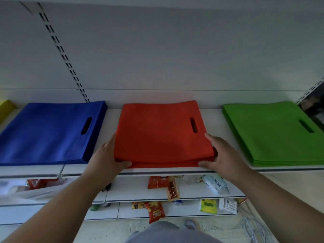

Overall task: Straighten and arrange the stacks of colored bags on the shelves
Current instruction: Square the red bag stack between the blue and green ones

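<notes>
I have both hands on the red stack [162, 132], one at each near corner. My left hand [108, 155] lies along its left edge, fingers straight against the side and thumb laid across the front edge. My right hand [221, 153] mirrors this on the right edge. Neither hand curls round the bags; both press flat, so as to square the loose layers between them. The layers at the front edge between my thumbs appear slightly uneven, which I judge is why the hold sits there.

The stack rests on the white shelf [215, 120], its near edge close to the shelf lip, handle slot beyond my right fingertips.

Outward of my left hand lies the blue stack [47, 134], just beside it. Outward of my right hand lies the green stack [273, 135], set apart by bare shelf.

Beyond the grip, the red stack's far edge reaches close to the back panel [175, 58].
</notes>
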`<state>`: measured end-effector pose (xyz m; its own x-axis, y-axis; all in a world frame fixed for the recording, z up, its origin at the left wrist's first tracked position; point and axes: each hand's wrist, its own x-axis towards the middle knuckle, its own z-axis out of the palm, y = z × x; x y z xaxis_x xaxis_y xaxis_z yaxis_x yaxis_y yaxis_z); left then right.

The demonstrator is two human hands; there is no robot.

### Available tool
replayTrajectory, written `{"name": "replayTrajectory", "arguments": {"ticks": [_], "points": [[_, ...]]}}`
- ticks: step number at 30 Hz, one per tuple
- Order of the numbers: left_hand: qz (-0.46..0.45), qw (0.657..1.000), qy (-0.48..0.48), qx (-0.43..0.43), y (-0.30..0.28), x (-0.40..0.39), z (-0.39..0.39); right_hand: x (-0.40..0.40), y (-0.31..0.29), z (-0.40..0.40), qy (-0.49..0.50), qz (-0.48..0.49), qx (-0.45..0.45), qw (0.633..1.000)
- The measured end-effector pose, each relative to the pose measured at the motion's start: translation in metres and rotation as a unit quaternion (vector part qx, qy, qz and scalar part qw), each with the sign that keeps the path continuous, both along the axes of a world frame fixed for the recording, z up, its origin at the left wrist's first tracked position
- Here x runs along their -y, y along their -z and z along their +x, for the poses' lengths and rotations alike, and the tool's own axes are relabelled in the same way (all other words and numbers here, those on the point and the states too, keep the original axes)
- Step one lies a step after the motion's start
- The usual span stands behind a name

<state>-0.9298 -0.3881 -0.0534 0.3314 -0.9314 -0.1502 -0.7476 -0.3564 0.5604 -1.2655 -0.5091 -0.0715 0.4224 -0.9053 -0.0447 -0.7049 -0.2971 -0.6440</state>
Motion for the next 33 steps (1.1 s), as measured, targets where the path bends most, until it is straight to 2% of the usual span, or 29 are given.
{"name": "replayTrajectory", "arguments": {"ticks": [4,11,16,20,23,29,33], "points": [[0.038,0.999,-0.035,0.015,0.008,-0.002,0.006,0.006,0.005,-0.002,-0.008,-0.051,-0.024,0.998],[-0.011,0.998,0.041,0.045,0.005,0.007,0.007,0.006,0.0,-0.005,-0.01,-0.069,-0.032,0.997],[0.002,0.998,0.061,0.025,0.005,0.008,0.007,0.003,-0.005,0.001,0.014,-0.014,0.005,1.0],[-0.003,0.999,0.029,-0.023,0.006,0.006,0.003,0.0,-0.008,0.006,0.019,0.014,0.031,0.999],[0.0,1.0,0.022,-0.019,0.009,-0.001,-0.001,-0.005,-0.006,0.002,0.025,0.025,0.044,0.998],[0.01,0.999,0.038,-0.002,0.015,-0.003,0.0,-0.012,0.002,-0.006,0.031,0.003,-0.017,0.999],[0.011,0.997,0.057,0.049,0.018,-0.003,0.003,-0.009,0.007,-0.003,0.032,-0.012,-0.079,0.996]]}}
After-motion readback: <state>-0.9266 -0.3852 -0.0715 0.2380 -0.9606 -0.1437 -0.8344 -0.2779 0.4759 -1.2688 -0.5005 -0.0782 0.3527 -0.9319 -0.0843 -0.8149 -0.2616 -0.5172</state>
